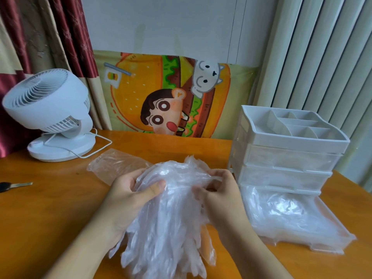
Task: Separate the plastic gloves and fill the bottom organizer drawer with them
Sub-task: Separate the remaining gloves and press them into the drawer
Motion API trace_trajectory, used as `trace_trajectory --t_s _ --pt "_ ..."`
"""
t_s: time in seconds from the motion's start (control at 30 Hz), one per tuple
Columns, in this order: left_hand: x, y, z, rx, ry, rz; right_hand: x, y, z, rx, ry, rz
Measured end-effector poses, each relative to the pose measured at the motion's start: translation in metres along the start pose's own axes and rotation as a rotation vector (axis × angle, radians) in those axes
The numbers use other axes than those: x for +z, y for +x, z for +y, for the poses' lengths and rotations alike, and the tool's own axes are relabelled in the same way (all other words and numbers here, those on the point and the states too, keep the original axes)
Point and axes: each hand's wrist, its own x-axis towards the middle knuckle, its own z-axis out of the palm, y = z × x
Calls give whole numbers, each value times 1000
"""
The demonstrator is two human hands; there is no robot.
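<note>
Head cam: left hand (128,195) gripped glove stack (167,218) w/ curled fingers; right hand (219,193) pinched top glove; bottom drawer (332,224) open, w/ gloves inside.

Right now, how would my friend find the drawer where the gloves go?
Find the white organizer standing on the right side of the orange table. It has three clear drawers stacked under an open tray. The bottom drawer is the only one pulled out toward you, and crinkly plastic gloves already lie in it.
</note>
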Motion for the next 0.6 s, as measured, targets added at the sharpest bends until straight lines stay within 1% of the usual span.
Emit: trace_trajectory --t_s 0.03,0.13,0.2,0.23,0.3,0.37,0.47,0.53,0.6 --pt "-1 0 0 -13 -15 -3 -3 1 -1 26 47 -7" --pt "-4 0 2 -71 -69 -57 -5 -3 -7 79 88 -161" --pt "-4 -1 3 -96 -74 -115 -5 -3 -6 53 89 -210" --pt "-3 -2 4 -101 -82 -130 -5 -3 -7 18 89 -194" --pt "-5 -2 9 -93 -110 -98 -6 -1 -5 -31 94 -116" --pt "-5 -1 13 -93 -156 -44 -8 3 -3 -32 88 -59" --pt "-6 3 11 -177 -166 123 -8 4 0 -69 20 -11" --pt "-11 7 6 -180 -197 168 -11 6 1 -122 -19 22" --pt "-14 9 4 -170 -121 183 -14 6 -1 -146 24 8"
